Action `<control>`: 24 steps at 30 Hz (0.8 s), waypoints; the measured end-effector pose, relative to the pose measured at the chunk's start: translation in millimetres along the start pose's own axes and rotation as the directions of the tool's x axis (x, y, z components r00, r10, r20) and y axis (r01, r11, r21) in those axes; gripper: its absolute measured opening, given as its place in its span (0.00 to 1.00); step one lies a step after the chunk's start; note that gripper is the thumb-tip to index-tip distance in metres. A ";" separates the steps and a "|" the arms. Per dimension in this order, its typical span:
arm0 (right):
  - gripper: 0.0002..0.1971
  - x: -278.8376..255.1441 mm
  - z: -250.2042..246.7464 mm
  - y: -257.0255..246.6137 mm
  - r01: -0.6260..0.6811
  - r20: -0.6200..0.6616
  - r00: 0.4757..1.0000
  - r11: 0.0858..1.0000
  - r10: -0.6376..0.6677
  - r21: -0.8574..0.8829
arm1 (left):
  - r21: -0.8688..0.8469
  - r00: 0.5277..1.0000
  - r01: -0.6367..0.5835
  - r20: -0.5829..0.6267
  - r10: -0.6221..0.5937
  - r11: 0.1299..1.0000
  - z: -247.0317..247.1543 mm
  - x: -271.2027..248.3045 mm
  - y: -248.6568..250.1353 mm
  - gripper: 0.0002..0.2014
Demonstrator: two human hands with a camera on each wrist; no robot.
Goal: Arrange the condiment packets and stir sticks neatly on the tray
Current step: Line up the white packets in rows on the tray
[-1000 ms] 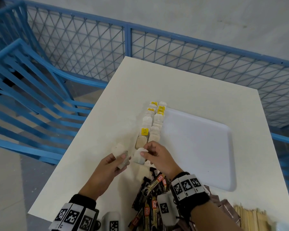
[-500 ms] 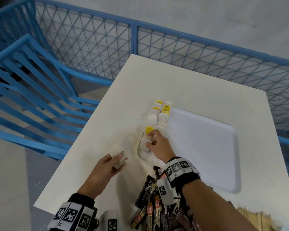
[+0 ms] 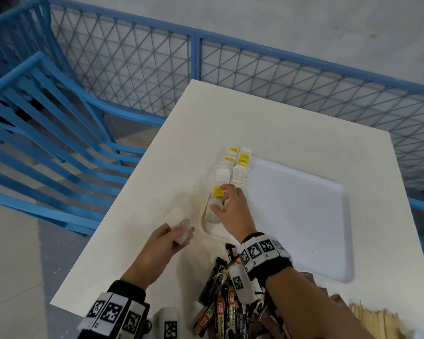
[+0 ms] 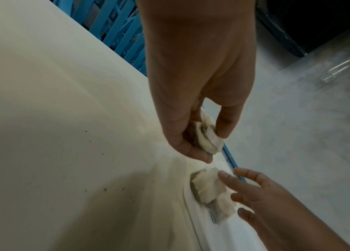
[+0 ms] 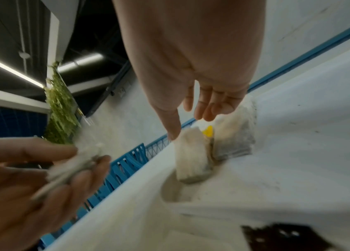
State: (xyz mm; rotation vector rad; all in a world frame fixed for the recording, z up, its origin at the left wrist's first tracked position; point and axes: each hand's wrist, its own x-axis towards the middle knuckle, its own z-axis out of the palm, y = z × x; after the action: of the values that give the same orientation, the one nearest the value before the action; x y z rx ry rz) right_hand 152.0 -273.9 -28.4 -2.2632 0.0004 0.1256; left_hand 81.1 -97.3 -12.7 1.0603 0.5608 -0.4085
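Observation:
A white tray (image 3: pixel 291 216) lies on the white table (image 3: pixel 267 123). Two rows of white packets (image 3: pixel 235 165), some with yellow tags, run along its left edge. My right hand (image 3: pixel 222 201) rests with straight fingers on the nearest packet (image 3: pixel 213 211) of the left row, close to the tray's near left corner. In the right wrist view the thumb touches the top of that packet (image 5: pixel 191 156). My left hand (image 3: pixel 181 232) hovers left of the tray and grips a small stack of white packets (image 4: pixel 209 139).
A pile of dark stick packets (image 3: pixel 220 302) lies at the table's near edge under my right wrist. Wooden stir sticks (image 3: pixel 375 321) lie at the near right. A blue mesh railing (image 3: pixel 196 57) and a blue chair (image 3: pixel 47 123) border the table.
My right hand carried one white packet from beside the left hand forward into the left row on the tray, and its fingers have straightened on it. The left hand has kept its stack.

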 end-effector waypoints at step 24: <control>0.04 -29.9 -29.2 15.5 -0.357 0.187 0.934 0.829 0.305 0.430 | 0.307 0.993 -0.019 0.119 -0.018 0.952 18.2 -6.0 -9.4 0.08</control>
State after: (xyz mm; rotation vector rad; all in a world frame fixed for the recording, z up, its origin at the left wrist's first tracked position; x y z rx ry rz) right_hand 124.3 -307.4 -19.0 -1.7583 0.3362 0.3952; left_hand 75.3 -117.5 -8.8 1.3246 0.3958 -0.5687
